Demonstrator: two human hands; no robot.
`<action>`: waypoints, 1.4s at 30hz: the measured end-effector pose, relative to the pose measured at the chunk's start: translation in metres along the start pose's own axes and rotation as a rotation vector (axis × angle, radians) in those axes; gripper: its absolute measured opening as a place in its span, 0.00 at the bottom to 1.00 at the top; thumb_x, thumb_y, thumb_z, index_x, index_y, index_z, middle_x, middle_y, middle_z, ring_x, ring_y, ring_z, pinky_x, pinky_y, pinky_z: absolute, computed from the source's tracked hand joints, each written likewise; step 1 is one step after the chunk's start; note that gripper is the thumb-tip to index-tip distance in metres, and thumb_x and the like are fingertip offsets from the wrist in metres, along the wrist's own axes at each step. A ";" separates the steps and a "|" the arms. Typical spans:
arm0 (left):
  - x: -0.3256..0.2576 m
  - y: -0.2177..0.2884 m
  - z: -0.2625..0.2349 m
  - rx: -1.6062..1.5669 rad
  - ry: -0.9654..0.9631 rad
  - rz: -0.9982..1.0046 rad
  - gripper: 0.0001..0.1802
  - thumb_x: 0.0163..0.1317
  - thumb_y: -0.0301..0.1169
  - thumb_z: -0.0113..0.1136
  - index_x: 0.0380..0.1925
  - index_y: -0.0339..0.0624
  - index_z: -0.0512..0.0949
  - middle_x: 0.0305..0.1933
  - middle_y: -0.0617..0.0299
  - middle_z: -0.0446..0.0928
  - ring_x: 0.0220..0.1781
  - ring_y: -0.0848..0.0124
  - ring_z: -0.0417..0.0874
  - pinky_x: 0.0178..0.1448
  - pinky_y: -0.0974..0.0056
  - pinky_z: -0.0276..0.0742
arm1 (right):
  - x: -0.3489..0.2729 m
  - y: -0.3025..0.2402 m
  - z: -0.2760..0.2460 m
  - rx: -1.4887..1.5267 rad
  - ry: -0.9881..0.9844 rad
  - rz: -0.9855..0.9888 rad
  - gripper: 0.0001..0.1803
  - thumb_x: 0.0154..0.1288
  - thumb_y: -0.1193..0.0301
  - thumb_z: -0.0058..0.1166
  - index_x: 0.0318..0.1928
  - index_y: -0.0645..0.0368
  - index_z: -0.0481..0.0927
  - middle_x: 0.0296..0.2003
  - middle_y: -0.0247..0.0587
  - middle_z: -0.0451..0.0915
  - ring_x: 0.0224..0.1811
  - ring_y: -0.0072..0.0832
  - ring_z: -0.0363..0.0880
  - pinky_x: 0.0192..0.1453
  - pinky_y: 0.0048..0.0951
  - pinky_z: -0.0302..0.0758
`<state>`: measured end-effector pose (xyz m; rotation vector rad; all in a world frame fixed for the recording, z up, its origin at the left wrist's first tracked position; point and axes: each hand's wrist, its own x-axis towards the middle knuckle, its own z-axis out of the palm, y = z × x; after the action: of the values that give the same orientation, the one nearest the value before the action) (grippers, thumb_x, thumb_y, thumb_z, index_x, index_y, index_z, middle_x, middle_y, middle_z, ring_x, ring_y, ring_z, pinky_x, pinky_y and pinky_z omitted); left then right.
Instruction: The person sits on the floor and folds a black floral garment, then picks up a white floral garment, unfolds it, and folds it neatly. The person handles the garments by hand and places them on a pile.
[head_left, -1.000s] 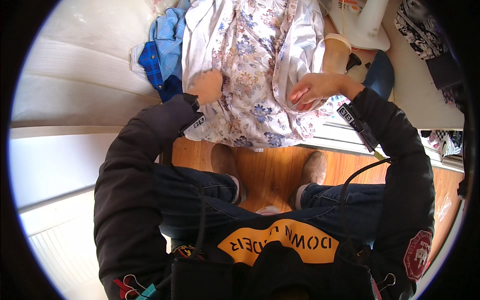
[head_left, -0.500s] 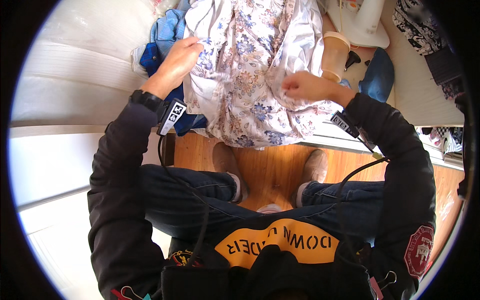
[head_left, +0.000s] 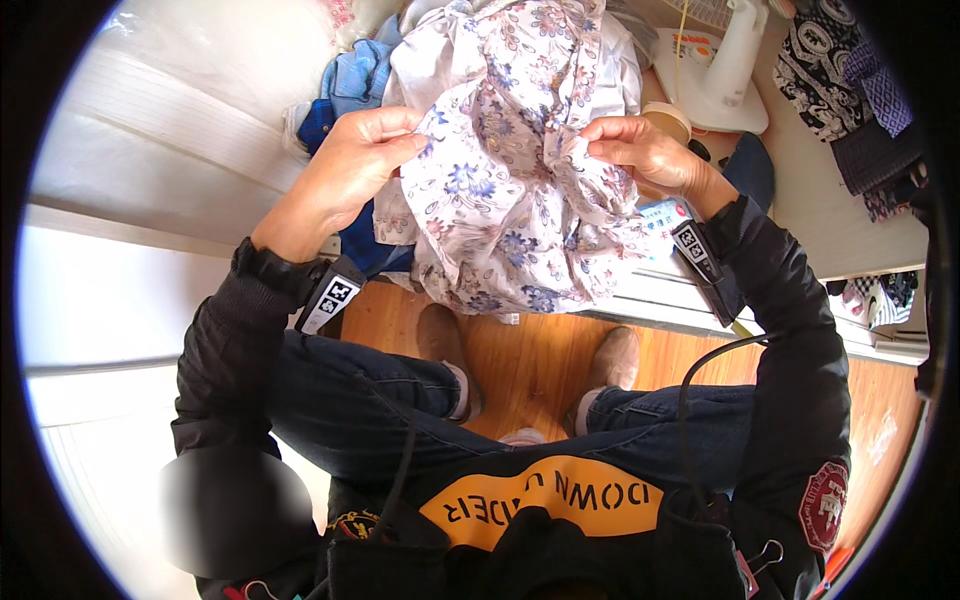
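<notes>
Both hands closed on one floral garment point(head_left: 510, 170), white with blue and pink flowers. Left hand point(head_left: 350, 170) pinching its left edge between thumb and fingers; right hand point(head_left: 645, 150) gripping a bunched fold at its right. Cloth slack between the two grips, hanging below them over a white ledge point(head_left: 660, 290). Behind the left hand, blue clothing point(head_left: 345, 85); beyond the right hand, a white fan base point(head_left: 715, 90). Below the hanging hem, wooden floor point(head_left: 530, 360) and two shoes.
</notes>
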<state>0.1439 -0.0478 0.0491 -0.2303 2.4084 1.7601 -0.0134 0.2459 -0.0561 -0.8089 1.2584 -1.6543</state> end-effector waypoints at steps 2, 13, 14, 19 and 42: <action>0.003 -0.002 -0.002 -0.040 -0.023 0.017 0.12 0.68 0.24 0.52 0.48 0.32 0.78 0.44 0.61 0.82 0.44 0.76 0.82 0.51 0.70 0.77 | 0.002 -0.002 0.001 -0.034 0.030 0.006 0.08 0.69 0.74 0.52 0.46 0.60 0.81 0.39 0.26 0.80 0.40 0.12 0.74 0.48 0.17 0.71; 0.008 -0.010 -0.003 -0.158 -0.015 0.018 0.17 0.62 0.16 0.50 0.51 0.30 0.77 0.47 0.60 0.81 0.47 0.75 0.81 0.53 0.70 0.76 | 0.009 0.000 0.002 -0.079 0.096 0.068 0.08 0.68 0.74 0.51 0.45 0.60 0.78 0.36 0.24 0.78 0.37 0.11 0.72 0.46 0.16 0.71; 0.009 -0.010 -0.003 -0.164 -0.014 0.007 0.17 0.62 0.15 0.49 0.51 0.29 0.77 0.48 0.59 0.81 0.48 0.74 0.81 0.54 0.69 0.76 | 0.009 0.002 0.003 -0.073 0.090 0.063 0.08 0.69 0.75 0.49 0.45 0.61 0.78 0.38 0.27 0.78 0.38 0.12 0.73 0.46 0.17 0.72; 0.013 -0.016 -0.004 -0.193 -0.012 -0.077 0.20 0.60 0.13 0.43 0.51 0.27 0.76 0.49 0.55 0.80 0.50 0.70 0.81 0.57 0.67 0.75 | 0.010 0.011 0.021 -0.212 0.135 0.072 0.08 0.67 0.73 0.51 0.44 0.60 0.79 0.31 0.23 0.77 0.30 0.09 0.69 0.32 0.14 0.67; 0.027 -0.061 0.051 -0.175 -0.057 -0.109 0.15 0.64 0.24 0.53 0.50 0.33 0.77 0.35 0.67 0.77 0.34 0.79 0.73 0.38 0.70 0.70 | 0.019 0.043 0.109 -0.312 0.019 0.008 0.14 0.66 0.70 0.53 0.49 0.64 0.76 0.39 0.41 0.81 0.40 0.26 0.80 0.48 0.27 0.77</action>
<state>0.1322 -0.0183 -0.0282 -0.3200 2.1614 1.9013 0.0859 0.1820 -0.0681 -0.9739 1.5553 -1.4812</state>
